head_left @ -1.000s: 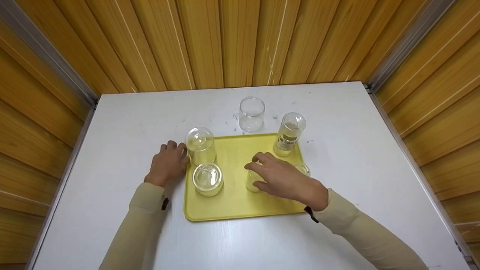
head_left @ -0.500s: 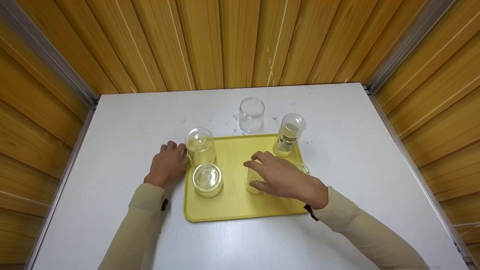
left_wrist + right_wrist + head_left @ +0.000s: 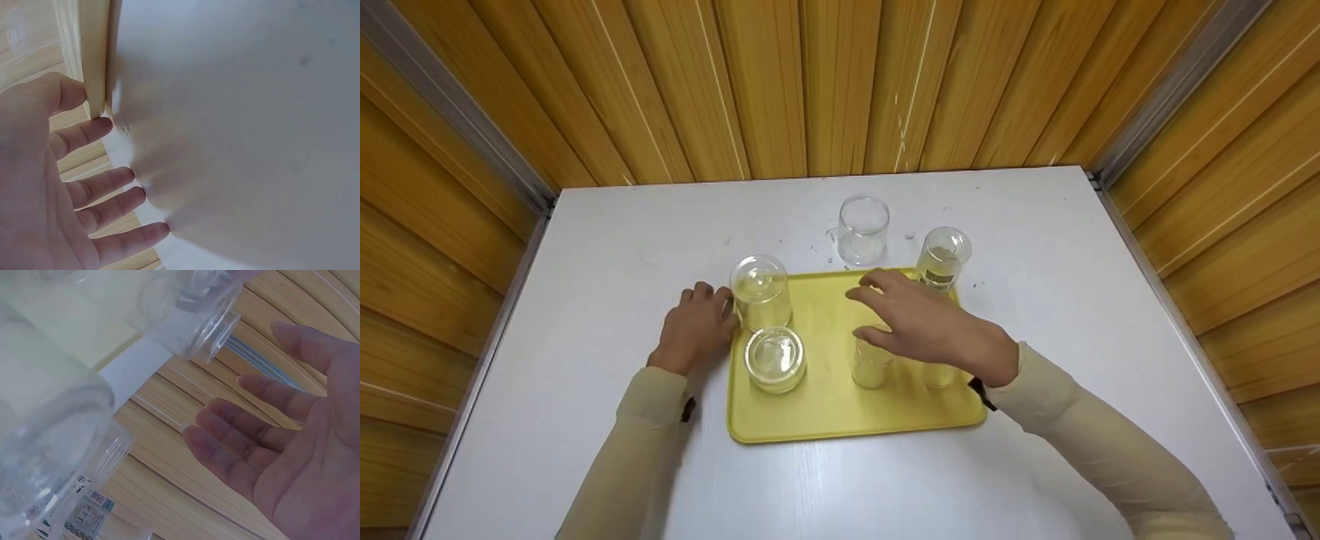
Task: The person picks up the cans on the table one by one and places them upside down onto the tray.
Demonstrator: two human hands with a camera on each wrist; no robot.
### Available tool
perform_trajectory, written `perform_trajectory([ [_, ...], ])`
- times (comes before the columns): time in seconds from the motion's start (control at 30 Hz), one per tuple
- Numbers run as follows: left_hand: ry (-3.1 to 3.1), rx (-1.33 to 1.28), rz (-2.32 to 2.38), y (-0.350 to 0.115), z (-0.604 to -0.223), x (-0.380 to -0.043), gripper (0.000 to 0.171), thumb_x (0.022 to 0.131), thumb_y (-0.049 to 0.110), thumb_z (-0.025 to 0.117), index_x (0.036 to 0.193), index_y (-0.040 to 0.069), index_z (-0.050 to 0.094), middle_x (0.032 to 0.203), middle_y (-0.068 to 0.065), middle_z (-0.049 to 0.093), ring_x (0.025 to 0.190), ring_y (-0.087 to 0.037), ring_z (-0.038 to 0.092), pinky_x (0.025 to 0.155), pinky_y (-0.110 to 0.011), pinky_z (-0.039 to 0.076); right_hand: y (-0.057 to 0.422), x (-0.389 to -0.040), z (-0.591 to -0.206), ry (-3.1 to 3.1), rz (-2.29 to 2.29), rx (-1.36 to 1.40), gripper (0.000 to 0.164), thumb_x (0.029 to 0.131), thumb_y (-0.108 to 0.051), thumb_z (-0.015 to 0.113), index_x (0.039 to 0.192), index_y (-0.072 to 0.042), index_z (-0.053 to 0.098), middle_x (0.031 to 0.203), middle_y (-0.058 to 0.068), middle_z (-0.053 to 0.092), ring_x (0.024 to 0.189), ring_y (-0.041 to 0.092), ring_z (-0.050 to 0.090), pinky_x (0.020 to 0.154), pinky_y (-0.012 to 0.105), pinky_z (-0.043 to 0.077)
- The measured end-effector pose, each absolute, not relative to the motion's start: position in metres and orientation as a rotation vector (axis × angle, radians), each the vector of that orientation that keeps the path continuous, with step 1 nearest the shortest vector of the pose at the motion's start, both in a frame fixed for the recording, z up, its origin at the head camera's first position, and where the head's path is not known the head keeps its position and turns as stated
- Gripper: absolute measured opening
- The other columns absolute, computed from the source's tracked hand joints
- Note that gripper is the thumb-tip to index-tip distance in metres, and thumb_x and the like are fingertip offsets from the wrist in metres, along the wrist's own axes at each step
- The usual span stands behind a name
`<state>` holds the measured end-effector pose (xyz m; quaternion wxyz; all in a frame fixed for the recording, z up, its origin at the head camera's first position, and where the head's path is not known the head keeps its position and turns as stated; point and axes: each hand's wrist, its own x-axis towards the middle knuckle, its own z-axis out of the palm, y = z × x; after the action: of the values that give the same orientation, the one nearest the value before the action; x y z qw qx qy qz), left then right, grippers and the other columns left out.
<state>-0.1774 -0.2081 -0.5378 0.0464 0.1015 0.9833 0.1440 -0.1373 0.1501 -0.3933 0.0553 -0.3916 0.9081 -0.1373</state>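
My left hand (image 3: pixel 697 328) rests with its fingertips on the table beside the left edge of a yellow tray (image 3: pixel 832 416). In the left wrist view its thumb (image 3: pixel 67 93) touches the tray's rim. Over the tray's right half, my right hand (image 3: pixel 919 319) hovers with relaxed fingers and holds nothing. Below it stand two small clear glasses, the left glass (image 3: pixel 871 371) and the right glass (image 3: pixel 939 376), both partly covered by the hand. Just beyond it is a tall clear glass with a label (image 3: pixel 945 255); the label (image 3: pixel 90 514) also shows in the right wrist view.
On the tray's left side stand a tall clear glass (image 3: pixel 763 294) and a shorter clear glass (image 3: pixel 775 361) close in front of it. Behind the tray another clear glass (image 3: pixel 863 231) stands on the white table (image 3: pixel 622 240). Wood-patterned panels (image 3: pixel 810 90) enclose the table.
My right hand has moved forward, away from the two small glasses, and now covers part of the labelled glass. More of the small glasses shows. The left hand stays put.
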Motion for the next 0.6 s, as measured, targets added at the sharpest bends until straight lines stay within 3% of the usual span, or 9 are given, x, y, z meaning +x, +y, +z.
perform_trajectory([
  [0.33,3.027,0.316,0.441,-0.208,-0.541,-0.178,0.043,0.103,0.029,0.053,0.136,0.003,0.061,0.132,-0.029,0.055,0.118,-0.048,0.053,0.081,-0.065,0.055,0.144,-0.165,-0.383,2.792,-0.446,-1.154,0.048,0.104,-0.029,0.070,0.143,-0.002,0.060,0.136,0.017,0.060,0.119,0.032,0.061,0.086,0.047,0.057],
  [0.6,3.007,0.296,0.431,-0.207,-0.539,-0.177,0.046,0.105,0.032,0.052,0.140,0.003,0.060,0.134,-0.029,0.054,0.120,-0.048,0.052,0.084,-0.065,0.055,0.141,-0.189,-0.383,2.823,-0.454,-1.114,0.047,0.104,-0.027,0.069,0.143,-0.002,0.059,0.136,0.018,0.058,0.121,0.035,0.059,0.087,0.050,0.056],
])
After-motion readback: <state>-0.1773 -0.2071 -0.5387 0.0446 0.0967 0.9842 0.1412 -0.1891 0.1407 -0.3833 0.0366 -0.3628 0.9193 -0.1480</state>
